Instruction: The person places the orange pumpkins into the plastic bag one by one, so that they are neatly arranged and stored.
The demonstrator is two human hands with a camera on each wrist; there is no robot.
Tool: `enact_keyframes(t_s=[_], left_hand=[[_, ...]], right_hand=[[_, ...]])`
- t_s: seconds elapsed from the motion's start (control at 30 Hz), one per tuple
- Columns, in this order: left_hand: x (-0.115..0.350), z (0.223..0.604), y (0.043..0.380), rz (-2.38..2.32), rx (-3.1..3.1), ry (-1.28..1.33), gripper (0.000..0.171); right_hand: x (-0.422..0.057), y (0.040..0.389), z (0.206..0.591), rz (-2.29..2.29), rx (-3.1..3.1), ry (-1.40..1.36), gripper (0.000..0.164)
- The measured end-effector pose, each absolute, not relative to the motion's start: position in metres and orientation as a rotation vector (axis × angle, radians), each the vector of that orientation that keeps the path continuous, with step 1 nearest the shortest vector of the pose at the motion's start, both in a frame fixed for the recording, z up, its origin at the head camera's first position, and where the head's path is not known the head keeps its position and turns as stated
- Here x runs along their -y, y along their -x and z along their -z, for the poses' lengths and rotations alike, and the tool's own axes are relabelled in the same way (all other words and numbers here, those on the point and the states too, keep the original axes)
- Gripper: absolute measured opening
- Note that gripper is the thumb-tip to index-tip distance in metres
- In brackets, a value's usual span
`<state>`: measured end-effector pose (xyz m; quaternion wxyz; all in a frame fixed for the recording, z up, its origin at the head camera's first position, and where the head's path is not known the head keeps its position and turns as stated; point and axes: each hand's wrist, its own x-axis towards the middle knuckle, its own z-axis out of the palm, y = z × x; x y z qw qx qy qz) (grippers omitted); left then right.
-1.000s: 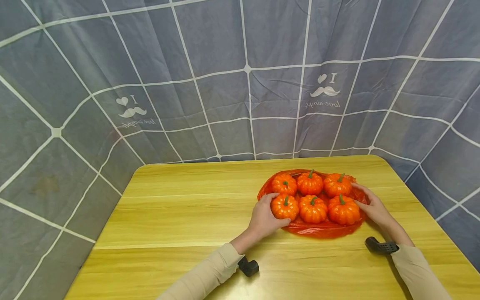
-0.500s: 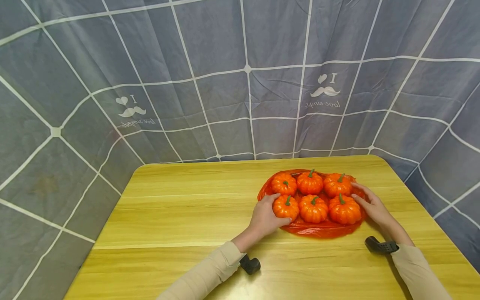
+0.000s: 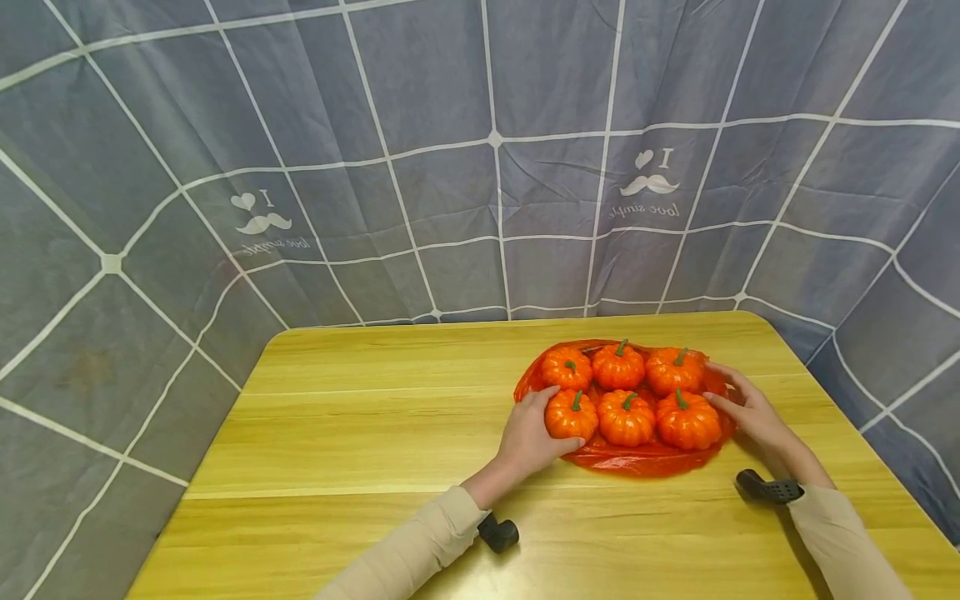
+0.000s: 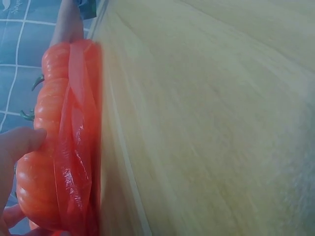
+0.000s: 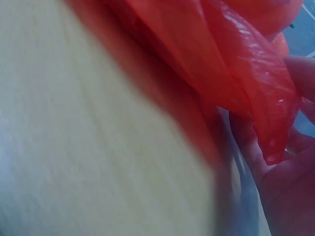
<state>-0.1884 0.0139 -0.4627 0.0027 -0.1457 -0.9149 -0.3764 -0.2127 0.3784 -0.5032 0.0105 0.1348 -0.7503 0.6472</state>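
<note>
Several small orange pumpkins with green stems sit in two rows on a red plastic bag at the table's right side. My left hand holds the front left pumpkin between thumb and fingers; the left wrist view shows its ribbed side behind the bag's crinkled film. On the other side, my right hand is at the bag's right edge, beside the front right pumpkin. In the right wrist view, red film lies between the right thumb and fingers; part of the fingers is hidden behind it.
The pumpkins rest on a light wooden table, whose bare left part stretches to the left edge. A grey curtain with white grid lines hangs behind and at both sides. Black wrist devices are on both arms.
The right hand and wrist have shifted slightly to the right. The front left pumpkin and the left hand have barely moved; the pumpkins keep their two rows.
</note>
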Motion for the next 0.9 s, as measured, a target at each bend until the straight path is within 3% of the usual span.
enact_keyframes(t_s=[0.37,0.67,0.9], left_hand=[[-0.007,0.463,0.189,1.164,2.861,0.434,0.079],[-0.002,0.462,0.189,1.19,2.835,0.423,0.08],[0.01,0.462,0.188,1.305,2.726,0.477,0.07]], right_hand=[[-0.373,0.214,0.499,-2.095,2.328,-0.455,0.049],[-0.373,0.219,0.501,-1.853,2.459,-0.467,0.049],[-0.373,0.219,0.496,-1.785,2.518,-0.459,0.047]])
